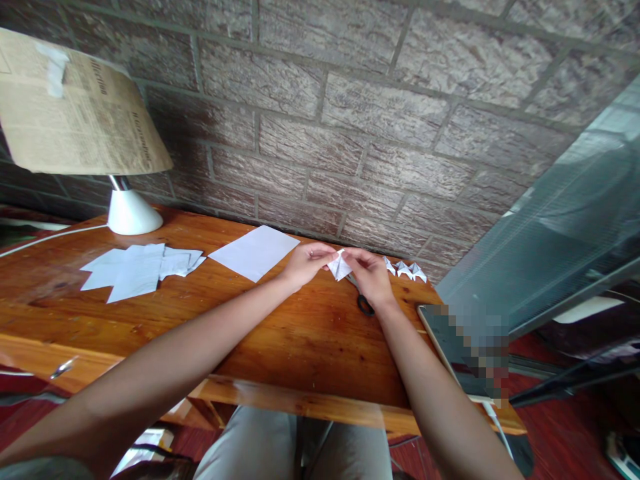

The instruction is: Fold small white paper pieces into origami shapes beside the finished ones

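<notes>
Between my two hands is a small folded piece of white paper point(339, 268), with crease lines showing on its face. My left hand point(309, 262) pinches its left upper edge. From the other side, my right hand point(369, 272) grips the upper right edge, fingers closed. Under my right hand lies a pair of scissors point(365, 305); one black handle loop shows and the rest is mostly covered. Just right of that hand, several small folded paper pieces point(404, 269) stand in a row near the wall.
A blank white sheet point(254, 253) lies left of my hands. Farther left are a pile of cut paper point(137, 270) and a lamp point(134, 212) with a newsprint shade. A tablet point(453, 350) with a white cable rests at the wooden table's point(300, 347) right edge. A brick wall point(300, 120) rises behind.
</notes>
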A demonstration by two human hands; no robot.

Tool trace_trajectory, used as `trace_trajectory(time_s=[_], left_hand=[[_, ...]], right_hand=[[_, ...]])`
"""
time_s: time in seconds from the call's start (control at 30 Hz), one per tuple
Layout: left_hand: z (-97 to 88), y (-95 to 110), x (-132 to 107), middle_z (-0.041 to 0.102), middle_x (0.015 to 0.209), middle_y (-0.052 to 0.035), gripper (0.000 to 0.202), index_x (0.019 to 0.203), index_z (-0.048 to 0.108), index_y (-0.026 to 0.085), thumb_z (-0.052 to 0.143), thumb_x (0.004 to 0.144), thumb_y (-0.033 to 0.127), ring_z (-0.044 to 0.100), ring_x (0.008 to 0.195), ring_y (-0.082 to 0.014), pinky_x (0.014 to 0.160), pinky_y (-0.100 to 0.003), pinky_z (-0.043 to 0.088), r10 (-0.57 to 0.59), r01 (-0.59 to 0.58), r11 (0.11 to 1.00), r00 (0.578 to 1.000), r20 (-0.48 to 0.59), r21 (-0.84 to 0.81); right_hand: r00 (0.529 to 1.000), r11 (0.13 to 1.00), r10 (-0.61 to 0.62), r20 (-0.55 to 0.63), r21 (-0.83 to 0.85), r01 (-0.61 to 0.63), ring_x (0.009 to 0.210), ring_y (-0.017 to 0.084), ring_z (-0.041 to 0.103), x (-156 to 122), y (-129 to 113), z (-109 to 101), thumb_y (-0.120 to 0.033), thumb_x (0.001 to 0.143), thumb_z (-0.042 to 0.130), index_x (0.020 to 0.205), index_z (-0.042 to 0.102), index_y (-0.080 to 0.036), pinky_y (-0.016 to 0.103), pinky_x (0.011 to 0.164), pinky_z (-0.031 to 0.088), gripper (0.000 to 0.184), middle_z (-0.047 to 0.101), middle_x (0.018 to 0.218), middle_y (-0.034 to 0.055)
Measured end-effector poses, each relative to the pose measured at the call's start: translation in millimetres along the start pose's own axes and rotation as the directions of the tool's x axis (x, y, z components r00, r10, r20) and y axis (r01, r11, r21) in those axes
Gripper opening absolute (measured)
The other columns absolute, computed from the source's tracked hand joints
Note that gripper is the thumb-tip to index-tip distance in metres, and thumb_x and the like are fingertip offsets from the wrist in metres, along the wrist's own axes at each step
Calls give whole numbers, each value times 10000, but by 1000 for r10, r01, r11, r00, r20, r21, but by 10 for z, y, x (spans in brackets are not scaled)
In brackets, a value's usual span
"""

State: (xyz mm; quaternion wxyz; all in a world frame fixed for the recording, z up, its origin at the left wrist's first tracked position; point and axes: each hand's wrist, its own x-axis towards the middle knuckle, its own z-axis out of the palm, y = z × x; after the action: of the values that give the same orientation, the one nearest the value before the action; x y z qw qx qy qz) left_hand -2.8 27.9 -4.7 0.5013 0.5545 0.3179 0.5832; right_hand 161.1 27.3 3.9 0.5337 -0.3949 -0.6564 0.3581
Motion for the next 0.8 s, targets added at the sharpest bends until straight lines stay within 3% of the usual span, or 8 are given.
trace_trajectory(time_s=[0.8], left_hand=[[0,14,8,715,747,-46,285,795,715,144,771,655,387,613,651,-149,658,-289,483,72,-71,996,997,-17,55]], right_hand=[[999,997,32,11,75,-32,787,191,664,-10,-74,-3,-427,722,736,875,738,-202,332,774,507,273,744,910,44]])
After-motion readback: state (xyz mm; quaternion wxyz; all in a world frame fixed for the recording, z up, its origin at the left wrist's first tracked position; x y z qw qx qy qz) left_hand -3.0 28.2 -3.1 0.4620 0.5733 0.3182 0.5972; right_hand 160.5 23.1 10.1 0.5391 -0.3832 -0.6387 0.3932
